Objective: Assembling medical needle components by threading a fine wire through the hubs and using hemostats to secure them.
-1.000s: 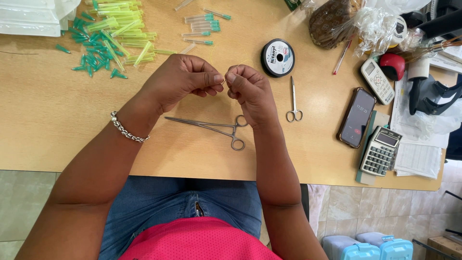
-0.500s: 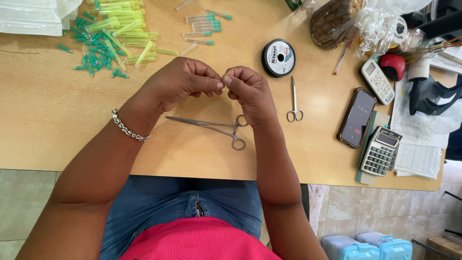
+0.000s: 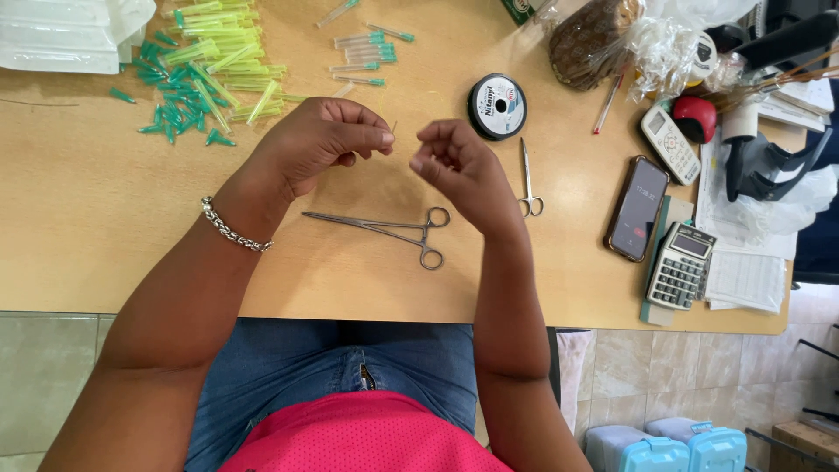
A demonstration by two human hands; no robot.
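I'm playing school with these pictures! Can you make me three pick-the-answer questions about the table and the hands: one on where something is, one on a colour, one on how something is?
1. Where do the long metal forceps lie?
A. On the table, below both hands
B. In the left hand
C. On the phone

2. What colour is the person's top?
A. Blue
B. Pink
C. White

3. How is the left hand?
A. Flat on the table
B. Fingertips pinched on a thin needle-like piece
C. Wrapped round the spool

Answers: 1 A, the forceps rest on the wooden table with no hand on them. 2 B, the top is bright pink. 3 B, a thin tip sticks up from the pinch, facing the right hand.
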